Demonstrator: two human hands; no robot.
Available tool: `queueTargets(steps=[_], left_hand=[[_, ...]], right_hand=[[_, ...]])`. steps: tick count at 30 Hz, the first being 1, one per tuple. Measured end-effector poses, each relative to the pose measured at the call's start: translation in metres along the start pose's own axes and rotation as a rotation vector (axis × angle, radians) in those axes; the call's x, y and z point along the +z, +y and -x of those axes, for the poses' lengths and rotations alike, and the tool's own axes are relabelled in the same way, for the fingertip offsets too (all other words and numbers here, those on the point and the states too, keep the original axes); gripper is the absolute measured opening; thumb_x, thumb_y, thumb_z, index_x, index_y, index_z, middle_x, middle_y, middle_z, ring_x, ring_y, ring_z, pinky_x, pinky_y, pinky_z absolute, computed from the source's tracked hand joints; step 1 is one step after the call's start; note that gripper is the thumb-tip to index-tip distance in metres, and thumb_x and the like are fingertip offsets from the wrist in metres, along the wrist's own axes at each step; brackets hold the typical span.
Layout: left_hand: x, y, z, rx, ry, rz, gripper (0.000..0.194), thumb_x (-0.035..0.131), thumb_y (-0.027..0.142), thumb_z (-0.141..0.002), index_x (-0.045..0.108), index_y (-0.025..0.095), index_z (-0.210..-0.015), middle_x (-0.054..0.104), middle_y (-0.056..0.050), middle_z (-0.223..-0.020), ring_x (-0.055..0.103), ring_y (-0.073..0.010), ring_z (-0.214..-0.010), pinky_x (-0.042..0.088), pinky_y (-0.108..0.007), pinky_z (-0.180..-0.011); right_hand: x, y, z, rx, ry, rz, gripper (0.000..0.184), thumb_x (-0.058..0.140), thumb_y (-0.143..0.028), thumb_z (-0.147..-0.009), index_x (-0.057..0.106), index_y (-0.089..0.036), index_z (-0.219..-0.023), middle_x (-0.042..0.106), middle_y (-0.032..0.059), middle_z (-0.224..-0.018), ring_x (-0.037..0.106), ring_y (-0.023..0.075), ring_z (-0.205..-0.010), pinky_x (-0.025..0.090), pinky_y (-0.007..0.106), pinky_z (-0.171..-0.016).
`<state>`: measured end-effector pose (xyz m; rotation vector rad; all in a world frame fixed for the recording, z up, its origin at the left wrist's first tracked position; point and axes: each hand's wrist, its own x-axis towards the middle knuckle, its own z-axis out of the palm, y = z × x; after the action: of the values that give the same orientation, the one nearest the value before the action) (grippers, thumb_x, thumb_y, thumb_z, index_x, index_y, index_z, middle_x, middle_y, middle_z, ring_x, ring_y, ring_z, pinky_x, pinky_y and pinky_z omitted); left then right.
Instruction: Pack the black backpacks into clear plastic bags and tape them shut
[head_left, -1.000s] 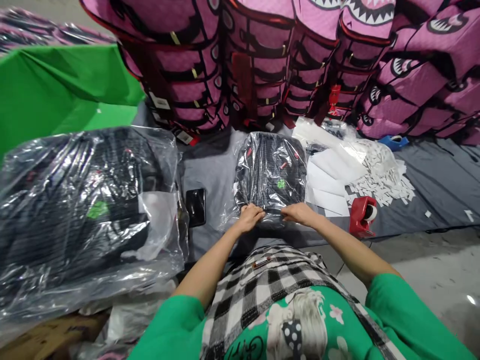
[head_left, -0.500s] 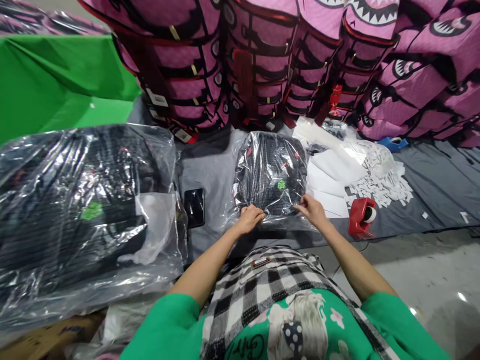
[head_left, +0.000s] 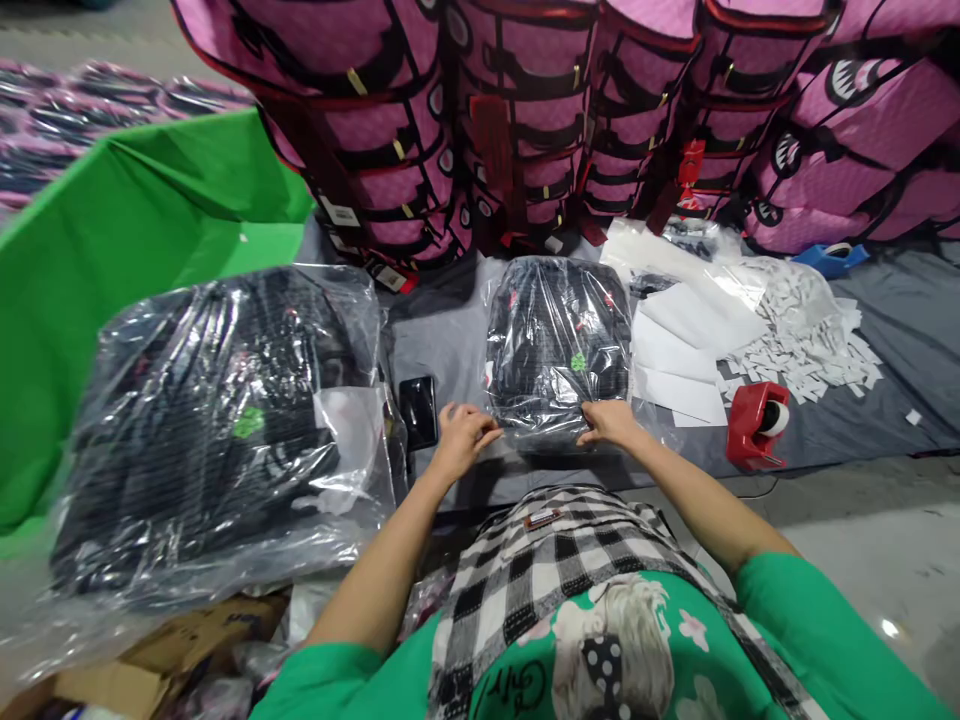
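Black ribbed bag in clear plastic: the small black ribbed fabric bag lies on the grey-covered bench, at 1 o'clock from the left hand and 11 o'clock from the right hand; the right is nearer, at its lower edge.
Bag's direction: rounded end at 12 o'clock, flat end at 6; the long axis appears to run between them.
Left fingers: narrow, at the loose clear plastic wrapper near its 7 o'clock corner; cannot tell whether they grip it.
Right fingers: slightly parted, touching the wrapper at 5 o'clock; any pinch is hidden.
Black rectangular phone: just beside the left hand, about 10 o'clock.
Red plastic tape dispenser: 3 o'clock from the right hand, apart from it.
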<state>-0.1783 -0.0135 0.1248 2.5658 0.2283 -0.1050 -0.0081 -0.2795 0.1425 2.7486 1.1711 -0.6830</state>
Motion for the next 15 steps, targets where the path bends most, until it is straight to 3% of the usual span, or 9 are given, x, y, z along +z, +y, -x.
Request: queueTargets(steps=[4,7,9,12,14,15], left_hand=[[0.004,-0.006,-0.010,-0.125,-0.015,-0.003,0.012,0.064,0.033,-0.092,0.073,0.026,-0.087,0.072,-0.004,-0.092,0.056,-0.0257,-0.106,0.021,-0.054,-0.114],[0.009,0.001,-0.017,-0.131,-0.032,-0.037,0.015,0.062,0.029,-0.093,0.074,0.024,-0.086,0.072,-0.005,-0.090,0.056,-0.0261,-0.104,0.022,-0.055,-0.112],[0.010,0.004,-0.018,-0.123,-0.043,-0.057,0.017,0.062,0.028,-0.093,0.074,0.023,-0.081,0.072,-0.006,-0.086,0.056,-0.0266,-0.103,0.022,-0.055,-0.112],[0.011,0.006,-0.015,-0.120,-0.036,-0.088,0.019,0.062,0.030,-0.093,0.073,0.022,-0.080,0.071,-0.008,-0.090,0.054,-0.0286,-0.107,0.025,-0.054,-0.110],[0.013,0.005,-0.013,-0.117,0.011,-0.118,0.016,0.062,0.031,-0.093,0.074,0.023,-0.085,0.069,-0.011,-0.108,0.051,-0.0306,-0.114,0.029,-0.052,-0.106],[0.014,0.005,-0.012,-0.109,0.035,-0.129,0.014,0.063,0.030,-0.092,0.074,0.023,-0.087,0.066,-0.011,-0.119,0.049,-0.0311,-0.119,0.032,-0.051,-0.105]], right_hand=[[0.008,0.003,0.018,-0.093,0.130,-0.200,0.040,0.084,-0.052,-0.076,0.059,-0.021,-0.083,0.071,0.0050,-0.086,0.065,0.0225,-0.079,0.032,0.027,-0.059],[0.023,0.035,0.055,-0.092,0.363,-0.592,0.041,0.064,-0.062,-0.087,0.059,-0.022,-0.081,0.065,0.0028,-0.078,0.058,0.0181,-0.069,0.040,0.027,-0.063],[0.037,0.077,0.091,0.173,0.597,-0.718,0.055,0.050,-0.075,-0.086,0.058,-0.022,-0.075,0.060,0.0037,-0.069,0.054,0.0190,-0.063,0.042,0.031,-0.063],[0.065,0.158,0.151,0.731,0.905,-0.615,0.059,0.047,-0.081,-0.075,0.058,-0.023,-0.073,0.062,0.0100,-0.069,0.058,0.0252,-0.065,0.045,0.039,-0.066],[0.086,0.205,0.184,1.066,0.971,-0.488,0.055,0.045,-0.079,-0.071,0.059,-0.026,-0.071,0.064,0.0174,-0.073,0.061,0.0316,-0.069,0.043,0.045,-0.065],[0.096,0.222,0.197,1.144,0.963,-0.459,0.055,0.044,-0.079,-0.070,0.060,-0.027,-0.070,0.064,0.0208,-0.073,0.061,0.0348,-0.070,0.042,0.048,-0.063]])
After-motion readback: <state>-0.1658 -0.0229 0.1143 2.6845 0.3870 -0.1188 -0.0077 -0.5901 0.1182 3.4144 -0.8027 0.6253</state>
